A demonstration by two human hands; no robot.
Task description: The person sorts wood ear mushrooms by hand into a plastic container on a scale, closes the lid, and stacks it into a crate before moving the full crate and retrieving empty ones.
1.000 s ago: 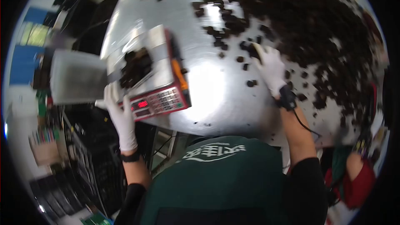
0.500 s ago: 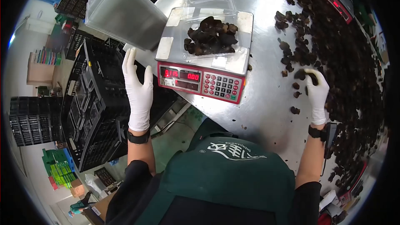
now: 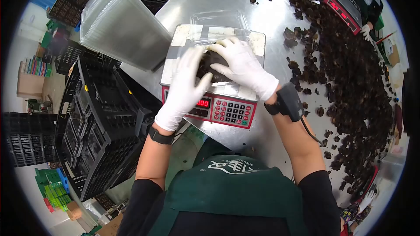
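A clear plastic box (image 3: 227, 90) sits on a red digital scale (image 3: 232, 114), its clear lid (image 3: 218, 18) raised at the far side. Dark wood ear mushrooms (image 3: 215, 77) lie heaped in it, mostly covered by my gloved hands. My left hand (image 3: 186, 85) is at the left of the heap, slightly blurred, fingers extended and thumb apart. From the right, my right hand (image 3: 245, 65) arches over the heap, fingers and thumb bent around mushrooms. Part of the scale's display is hidden behind my left hand.
Nested clear boxes (image 3: 127, 30) stand left of the scale. A broad spread of loose wood ear mushrooms (image 3: 363, 96) covers the table's right side. Black crates (image 3: 94, 126) stand at the left. Another scale (image 3: 343, 8) and a co-worker's gloved hand (image 3: 366, 30) are at the upper right.
My right hand has moved left from the loose mushrooms to the box. My left hand has come in from the left to the same box. The view has shifted slightly.
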